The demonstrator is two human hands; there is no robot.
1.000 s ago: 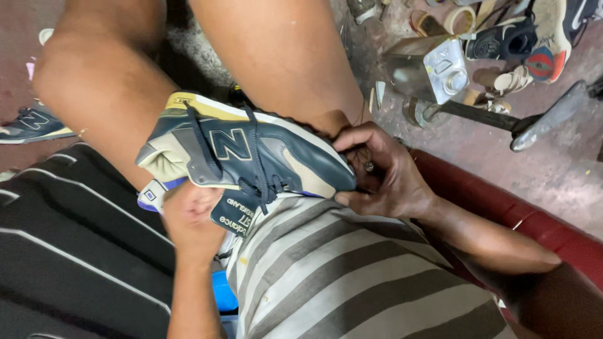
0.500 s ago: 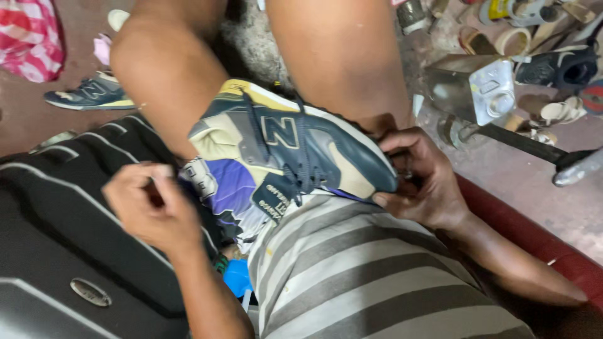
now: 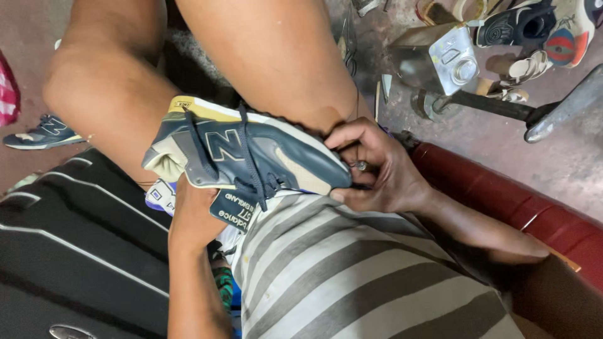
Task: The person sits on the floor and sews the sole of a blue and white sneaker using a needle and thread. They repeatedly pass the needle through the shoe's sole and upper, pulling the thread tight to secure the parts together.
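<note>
Far left, I'm seeing a pink checked bag (image 3: pixel 7 94) poking in at the edge, and just beside it a second navy sneaker (image 3: pixel 43 133) lying on the reddish floor (image 3: pixel 25 37). Below that, a black case with pale stripes (image 3: pixel 69 226) is filling the lower left corner.

Moving in, my left hand (image 3: pixel 191 210) is coming up from below and going into the navy sneaker (image 3: pixel 251 157) from underneath; the fingers are hidden by the shoe and its tongue, so I cannot tell how they are set. The navy sneaker itself is sitting in my lap, tipped on its side against my bare thigh, yellow-edged sole facing away, laces hanging loose, heel to the left and toe to the right, just above my grey striped shirt (image 3: pixel 352 270).

At the toe, my right hand (image 3: pixel 383 169) is curling round the tip, fingers closed tight on the leather, and pinching something small and metallic (image 3: pixel 362 166) against it; it is too small to make out.

Further right, a dark red cushioned seat edge (image 3: pixel 502 194) is running under my forearm. Top right, a dented metal can (image 3: pixel 440 56) is standing on the floor, with a heap of worn shoes (image 3: pixel 540 28) behind it and a grey metal stand (image 3: pixel 553 107) beside it.
</note>
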